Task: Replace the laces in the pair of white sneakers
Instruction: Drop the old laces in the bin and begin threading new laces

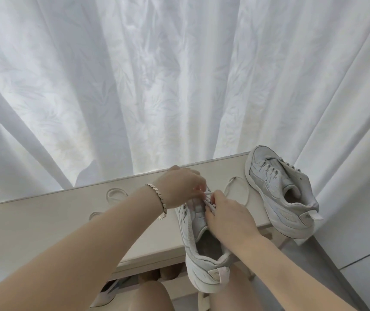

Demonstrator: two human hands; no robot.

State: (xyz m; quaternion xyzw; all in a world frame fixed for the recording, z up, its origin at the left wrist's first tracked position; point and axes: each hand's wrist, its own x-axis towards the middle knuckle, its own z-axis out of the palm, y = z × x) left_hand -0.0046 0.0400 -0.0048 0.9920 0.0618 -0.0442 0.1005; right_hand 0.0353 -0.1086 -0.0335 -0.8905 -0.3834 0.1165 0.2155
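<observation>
Left grip (179, 187) and right grip (226, 212) both pinch the lace (210, 193) over the near sneaker (202, 254); fingers curled

This looks like a home, a room corner beside a window. A sheer white curtain (179, 75) with a faint leaf pattern hangs in deep folds, lit from behind. Before it stands a low pale-wood counter (44, 223) with a shoe (108, 294) tucked underneath. Plain white panels (363, 248) close the right side.
</observation>
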